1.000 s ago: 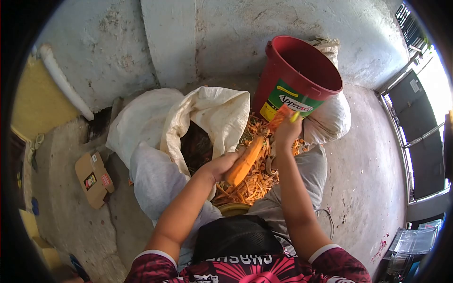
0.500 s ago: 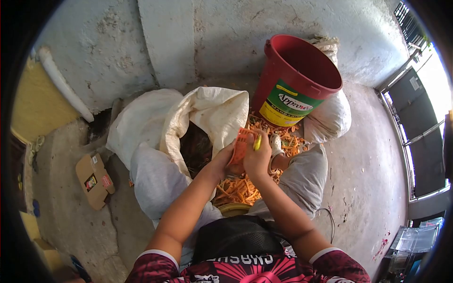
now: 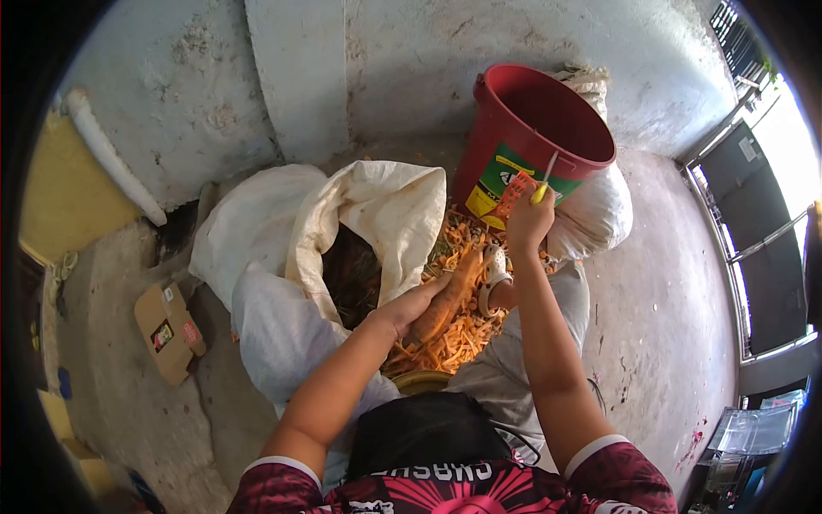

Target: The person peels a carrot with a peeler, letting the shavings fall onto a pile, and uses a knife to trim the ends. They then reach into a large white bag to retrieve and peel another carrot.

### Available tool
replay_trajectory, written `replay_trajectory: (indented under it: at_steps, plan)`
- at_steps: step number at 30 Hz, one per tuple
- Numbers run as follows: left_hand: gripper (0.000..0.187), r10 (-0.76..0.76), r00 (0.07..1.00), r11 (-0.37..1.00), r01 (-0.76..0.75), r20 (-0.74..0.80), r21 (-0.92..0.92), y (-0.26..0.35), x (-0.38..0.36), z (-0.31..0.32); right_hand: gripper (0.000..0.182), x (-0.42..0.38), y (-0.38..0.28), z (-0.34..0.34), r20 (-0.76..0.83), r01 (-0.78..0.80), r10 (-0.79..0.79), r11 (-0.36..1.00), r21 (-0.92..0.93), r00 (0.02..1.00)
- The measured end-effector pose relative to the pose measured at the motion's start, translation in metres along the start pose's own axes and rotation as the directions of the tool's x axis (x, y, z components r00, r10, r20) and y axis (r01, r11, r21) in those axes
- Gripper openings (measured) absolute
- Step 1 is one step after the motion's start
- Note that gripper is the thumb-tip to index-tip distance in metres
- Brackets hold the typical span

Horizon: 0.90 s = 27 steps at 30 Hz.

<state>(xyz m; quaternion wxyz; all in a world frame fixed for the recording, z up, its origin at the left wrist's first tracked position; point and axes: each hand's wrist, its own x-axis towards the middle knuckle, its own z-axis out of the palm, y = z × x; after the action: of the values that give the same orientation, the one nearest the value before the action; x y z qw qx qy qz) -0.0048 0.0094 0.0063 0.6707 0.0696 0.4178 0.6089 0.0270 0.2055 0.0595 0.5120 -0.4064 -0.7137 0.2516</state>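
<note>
Nearest the camera: a dark mesh bag (image 3: 428, 428) in the lap, above a red patterned shirt (image 3: 445, 488). Grey trousers (image 3: 282, 334) cover both knees.

Left hand (image 3: 409, 307): grip closed around the lower end of a carrot (image 3: 443, 301), fingers wrapped under it. The carrot slants up and to the right, over the heap of orange peelings (image 3: 445, 343) on the floor between the legs.

Right hand (image 3: 529, 221): raised well clear of the carrot, grip closed on a yellow-handled peeler (image 3: 541, 184). A strip of orange peel (image 3: 516, 193) hangs just beside the blade, in front of the bucket label.

Left of the carrot: an open white sack (image 3: 377, 214), dark inside. A white shoe (image 3: 492, 272) shows among the peelings.

Further out: a red bucket (image 3: 548, 128) stands tilted against a second white sack (image 3: 595, 214). A cardboard piece (image 3: 169, 330) lies on the concrete floor (image 3: 659, 325) at left. A whitewashed wall (image 3: 411, 60) closes the back.
</note>
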Motion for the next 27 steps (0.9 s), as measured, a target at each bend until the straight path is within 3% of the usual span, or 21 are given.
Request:
replay_trajectory:
  at_steps: [2, 5, 9, 12, 15, 19, 20, 22, 24, 27]
  plan:
    - [0.044, 0.001, 0.999, 0.994, -0.004, -0.037, -0.106, 0.005, -0.002, 0.002, 0.018, 0.000, -0.007, -0.005, 0.053, -0.067, 0.060, 0.987, 0.145, 0.997]
    - [0.044, -0.014, 0.998, 0.978, 0.025, 0.055, -0.208, -0.003, 0.020, -0.026, 0.015, -0.031, -0.026, -0.014, 0.231, -0.225, 0.144, 0.897, 0.381, 0.962]
    - [0.042, 0.133, 0.986, 0.944, -0.094, 0.103, -0.317, -0.003, 0.018, -0.018, 0.017, -0.089, -0.047, -0.024, 0.494, -0.295, 0.066, 0.867, 0.402, 0.867]
    - [0.031, 0.058, 0.996, 0.987, -0.067, -0.066, -0.143, 0.013, -0.005, -0.002, 0.017, -0.113, -0.063, -0.034, 0.472, -0.142, 0.031, 0.969, 0.200, 0.881]
    - [0.029, 0.178, 0.984, 0.947, -0.176, -0.015, -0.271, -0.004, 0.015, -0.014, 0.023, -0.123, -0.057, -0.035, 0.419, 0.033, -0.129, 0.973, 0.228, 0.899]
    - [0.033, 0.033, 0.992, 0.981, -0.009, 0.123, -0.195, -0.002, 0.014, -0.027, 0.026, -0.112, -0.047, -0.028, 0.380, 0.044, -0.081, 0.993, 0.106, 0.921]
    - [0.034, 0.031, 0.994, 0.988, -0.015, 0.105, -0.154, -0.002, 0.011, -0.020, 0.022, -0.107, -0.041, -0.021, 0.299, 0.099, -0.115, 0.993, 0.068, 0.947]
    - [0.036, -0.010, 0.993, 0.995, 0.022, 0.116, -0.100, -0.003, 0.009, -0.016, 0.021, -0.074, -0.018, -0.007, 0.214, -0.067, 0.047, 0.994, 0.088, 0.976]
    - [0.038, -0.099, 0.980, 0.992, 0.111, 0.171, -0.062, -0.013, 0.013, -0.025, 0.024, -0.038, -0.002, -0.003, 0.052, 0.019, -0.020, 0.999, 0.027, 0.998]
    - [0.038, -0.091, 0.993, 0.991, 0.098, 0.074, -0.095, -0.004, 0.002, -0.011, 0.021, -0.008, 0.006, -0.008, -0.079, 0.014, -0.013, 1.000, 0.010, 0.997]
